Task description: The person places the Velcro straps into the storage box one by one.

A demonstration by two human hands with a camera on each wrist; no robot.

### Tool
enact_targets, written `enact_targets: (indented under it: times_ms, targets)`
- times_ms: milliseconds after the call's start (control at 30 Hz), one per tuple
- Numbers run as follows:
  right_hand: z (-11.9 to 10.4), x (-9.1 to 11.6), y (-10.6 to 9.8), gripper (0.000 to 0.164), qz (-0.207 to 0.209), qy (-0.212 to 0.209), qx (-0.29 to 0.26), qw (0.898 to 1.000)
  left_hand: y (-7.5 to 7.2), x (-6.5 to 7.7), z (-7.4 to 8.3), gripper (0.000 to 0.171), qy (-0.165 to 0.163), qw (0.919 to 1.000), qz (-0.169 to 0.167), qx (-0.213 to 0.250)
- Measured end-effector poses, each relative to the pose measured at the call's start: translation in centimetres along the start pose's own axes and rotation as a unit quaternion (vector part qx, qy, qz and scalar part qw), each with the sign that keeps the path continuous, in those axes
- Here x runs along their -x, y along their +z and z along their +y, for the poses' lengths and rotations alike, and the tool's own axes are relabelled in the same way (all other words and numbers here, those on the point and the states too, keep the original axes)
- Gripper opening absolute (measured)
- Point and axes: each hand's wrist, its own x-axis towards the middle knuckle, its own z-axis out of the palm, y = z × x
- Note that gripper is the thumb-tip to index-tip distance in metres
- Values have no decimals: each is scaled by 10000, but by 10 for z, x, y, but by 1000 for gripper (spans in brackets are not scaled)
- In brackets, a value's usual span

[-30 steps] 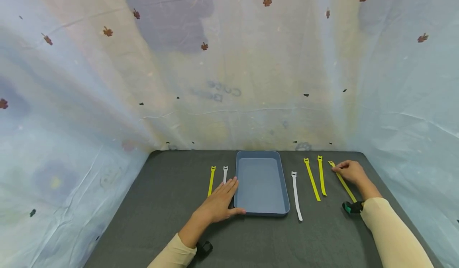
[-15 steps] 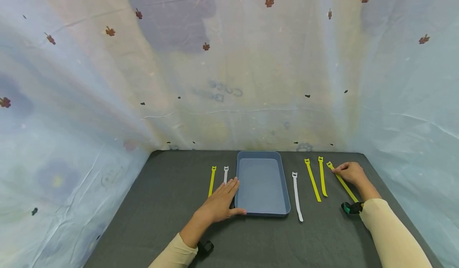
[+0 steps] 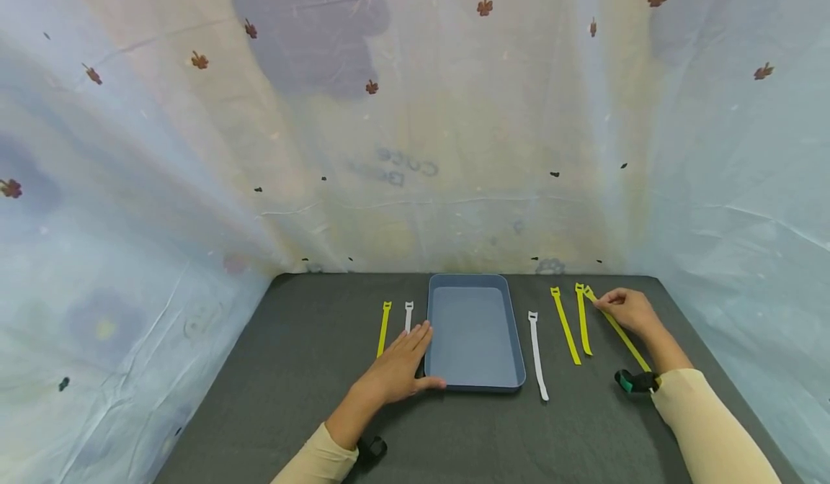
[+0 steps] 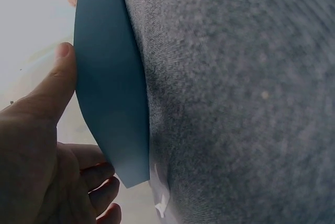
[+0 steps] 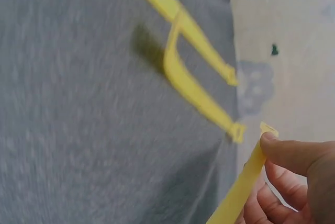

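In the head view, my right hand (image 3: 629,310) pinches a yellow hook-and-loop cable tie (image 3: 621,334) near its slotted head. The right wrist view shows that tie (image 5: 241,190) between thumb and fingers, raised over the cloth with its shadow below. Two more yellow cable ties (image 3: 566,329) lie just left of it, one with a bent-up tail. A white cable tie (image 3: 537,358) lies nearer the tray. My left hand (image 3: 397,365) rests along the left edge of a blue-grey rectangular tray (image 3: 473,333), fingers straight and thumb at the front corner. The tray holds nothing.
Left of the tray, a yellow cable tie (image 3: 384,325) and a white one (image 3: 408,312) lie partly hidden behind my left hand. Dark grey cloth (image 3: 311,347) covers the table. A patterned curtain (image 3: 454,145) hangs behind and at both sides.
My right hand has shifted slightly left with the yellow cable tie, whose head now sits close beside the neighbouring tie's head. The left hand and tray have stayed put.
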Motion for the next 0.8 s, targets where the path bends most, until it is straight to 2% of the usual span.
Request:
enact_targets:
  times_ms: [133, 800]
  targets:
    - [-13, 6, 3, 26, 38, -256, -80, 9996, 1, 1, -1, 109, -20, 9999, -42, 94]
    - [-69, 29, 15, 25, 209, -864, -607, 9942, 1, 0, -2, 108, 76, 9998, -1, 159]
